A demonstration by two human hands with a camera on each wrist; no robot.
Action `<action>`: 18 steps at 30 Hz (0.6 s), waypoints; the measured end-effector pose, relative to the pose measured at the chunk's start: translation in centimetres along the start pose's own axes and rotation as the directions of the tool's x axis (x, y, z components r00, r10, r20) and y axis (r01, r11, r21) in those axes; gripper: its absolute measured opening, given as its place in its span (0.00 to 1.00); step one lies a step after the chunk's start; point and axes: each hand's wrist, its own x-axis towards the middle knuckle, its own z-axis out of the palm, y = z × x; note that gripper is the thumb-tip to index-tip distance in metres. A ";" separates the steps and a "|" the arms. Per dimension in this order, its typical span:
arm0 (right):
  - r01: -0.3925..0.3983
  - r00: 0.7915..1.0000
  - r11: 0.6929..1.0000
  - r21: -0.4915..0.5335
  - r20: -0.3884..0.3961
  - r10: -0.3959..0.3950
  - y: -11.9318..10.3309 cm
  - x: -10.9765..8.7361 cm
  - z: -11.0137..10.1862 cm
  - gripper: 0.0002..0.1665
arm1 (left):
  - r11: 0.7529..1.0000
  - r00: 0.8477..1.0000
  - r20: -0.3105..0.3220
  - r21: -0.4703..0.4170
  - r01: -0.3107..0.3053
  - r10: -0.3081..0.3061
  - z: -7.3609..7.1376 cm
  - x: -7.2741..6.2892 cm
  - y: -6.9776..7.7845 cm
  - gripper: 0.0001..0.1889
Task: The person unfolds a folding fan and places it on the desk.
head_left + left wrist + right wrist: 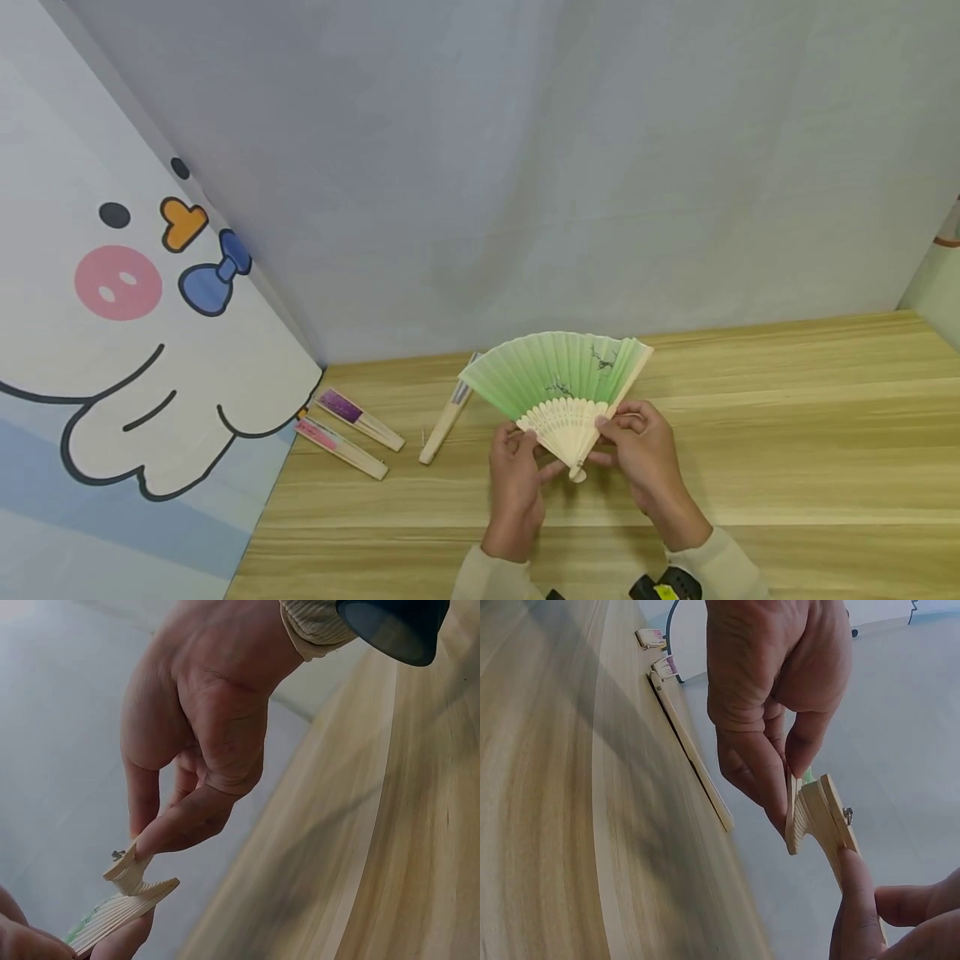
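Note:
Both hands hold a green folding fan (558, 367), spread into a wide arc above the table. Dark sprig-like drawings mark its pleated leaf, and pale slatted ribs (562, 425) converge at the bottom. My left hand (516, 479) pinches the lower left ribs with its thumb in front. On the other side, my right hand (648, 454) pinches the right outer stick between thumb and fingers. In the left wrist view, the right hand (202, 735) grips a stick bearing a small metal fitting (118, 855). The right wrist view shows the left hand (776, 675) pinching the opposite edge.
To the left on the wooden table (787, 467) lie a purple folded fan (360, 419), a pink folded fan (341, 448) and another folded fan (446, 425), partly behind the green one. A grey backdrop (600, 167) rises behind; a cartoon-printed panel (247, 367) stands at left.

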 end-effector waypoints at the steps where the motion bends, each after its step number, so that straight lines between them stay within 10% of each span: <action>1: 0.000 1.000 1.000 0.006 -0.005 0.000 0.0 0.0 0.0 0.14 | 1.000 1.000 -0.005 -0.007 0.001 -0.001 0.0 0.0 0.0 0.16; 18: 0.022 0.998 0.996 0.087 -0.061 -0.016 -0.1 -0.3 0.2 0.11 | 0.997 0.998 -0.057 -0.072 -0.015 0.011 0.6 -0.2 -0.1 0.15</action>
